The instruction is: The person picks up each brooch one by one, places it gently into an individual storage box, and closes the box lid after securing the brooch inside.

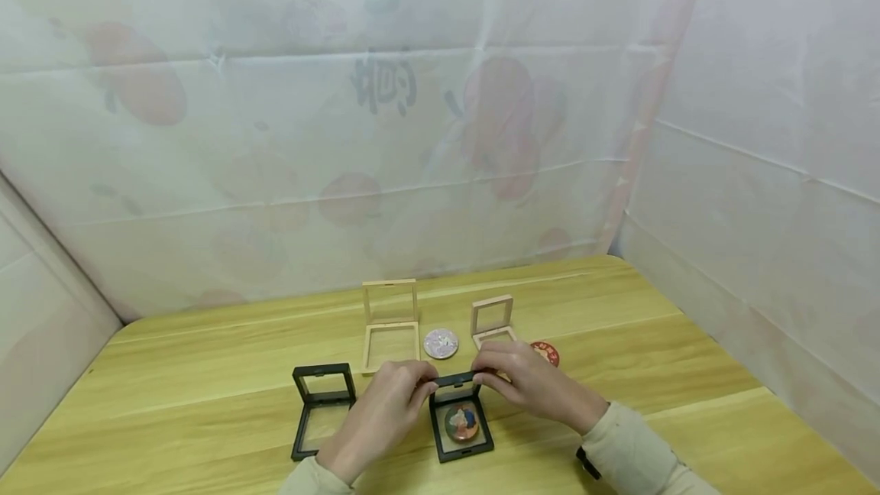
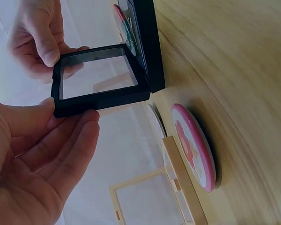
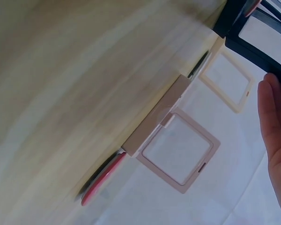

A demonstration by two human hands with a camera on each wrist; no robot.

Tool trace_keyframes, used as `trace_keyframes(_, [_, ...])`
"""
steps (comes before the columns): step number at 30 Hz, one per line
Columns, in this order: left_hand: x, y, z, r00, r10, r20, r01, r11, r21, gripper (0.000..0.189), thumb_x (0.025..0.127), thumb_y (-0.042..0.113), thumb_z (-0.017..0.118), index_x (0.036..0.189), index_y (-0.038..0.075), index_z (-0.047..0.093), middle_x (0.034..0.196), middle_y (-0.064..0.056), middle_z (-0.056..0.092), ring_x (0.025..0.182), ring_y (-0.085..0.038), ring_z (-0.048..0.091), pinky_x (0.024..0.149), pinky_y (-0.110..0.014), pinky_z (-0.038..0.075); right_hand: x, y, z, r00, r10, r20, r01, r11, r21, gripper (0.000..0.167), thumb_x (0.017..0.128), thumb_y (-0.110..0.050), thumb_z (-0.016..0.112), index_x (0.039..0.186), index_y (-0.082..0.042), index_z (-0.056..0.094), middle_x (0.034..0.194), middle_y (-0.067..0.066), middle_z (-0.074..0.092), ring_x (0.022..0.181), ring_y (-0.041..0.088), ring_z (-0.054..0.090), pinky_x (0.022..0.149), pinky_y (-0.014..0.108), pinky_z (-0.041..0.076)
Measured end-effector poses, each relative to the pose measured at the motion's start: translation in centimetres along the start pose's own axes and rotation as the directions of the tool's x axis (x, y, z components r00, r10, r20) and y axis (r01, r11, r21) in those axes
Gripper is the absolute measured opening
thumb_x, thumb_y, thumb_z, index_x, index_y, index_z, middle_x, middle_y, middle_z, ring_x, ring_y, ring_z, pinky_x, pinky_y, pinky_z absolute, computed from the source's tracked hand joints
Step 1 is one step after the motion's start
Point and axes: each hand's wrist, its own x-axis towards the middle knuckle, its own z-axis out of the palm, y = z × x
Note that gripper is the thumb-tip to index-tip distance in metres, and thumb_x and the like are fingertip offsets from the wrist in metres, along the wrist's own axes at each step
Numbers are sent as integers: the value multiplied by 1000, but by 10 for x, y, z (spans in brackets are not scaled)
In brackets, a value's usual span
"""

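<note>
A black hinged display frame [image 1: 443, 449] with clear panes stands open on the table, its lid raised. On its lower pane lies a round picture badge [image 1: 461, 423]. My left hand [image 1: 381, 415] pinches the lid's left corner between thumb and fingers; in the left wrist view the left hand [image 2: 33, 154] grips the lid's [image 2: 100, 101] edge. At the lid's right corner my right hand [image 1: 525, 380] holds with thumb and fingers. In the right wrist view, the right hand's [image 3: 277, 126] fingers touch the black rim, its thumb out of sight.
Another open black frame [image 1: 300, 430] stands left. Behind are a larger wooden frame [image 1: 367, 346], a pale speckled badge [image 1: 441, 343], a smaller wooden frame [image 1: 491, 302] and a red badge [image 1: 546, 352]. The left wrist view shows a pink-rimmed badge [image 2: 194, 147] on the table.
</note>
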Motion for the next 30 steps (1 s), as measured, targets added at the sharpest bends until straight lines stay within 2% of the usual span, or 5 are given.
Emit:
trace_keyframes(5, [1, -1, -1, 1000, 16, -2, -16, 1000, 18, 8, 93, -7, 68, 96, -2, 73, 89, -9, 74, 77, -9, 68, 64, -18, 54, 2, 0, -1, 1000, -11, 1, 11, 1000, -2, 6, 98, -7, 67, 95, -11, 68, 91, -6, 64, 76, 0, 57, 67, 15, 49])
trace_keyframes(14, [0, -1, 0, 999, 35, -6, -35, 998, 44, 7, 92, -7, 69, 95, -3, 73, 91, -10, 74, 80, -12, 70, 66, -17, 55, -1, 0, 1, 1000, -31, 2, 31, 1000, -1, 8, 101, -11, 63, 95, -10, 68, 91, -5, 64, 75, 0, 56, 63, 16, 51])
trace_keyframes(23, [-2, 0, -3, 998, 52, 34, -53, 998, 39, 6, 92, -5, 70, 93, -1, 74, 90, -8, 74, 80, -10, 69, 67, -17, 55, -2, -1, 0, 999, -36, 29, 35, 998, 44, 10, 102, -14, 62, 95, -11, 67, 90, -7, 63, 75, -2, 54, 61, 17, 50])
trace_keyframes(30, [-3, -1, -5, 996, 70, 49, -72, 996, 44, 6, 90, -3, 74, 92, 2, 75, 89, -6, 74, 78, -7, 67, 65, -18, 54, -2, -2, -1, 997, -65, 46, 63, 997, 33, 12, 103, -15, 60, 96, -10, 68, 91, -6, 64, 76, -2, 55, 62, 17, 51])
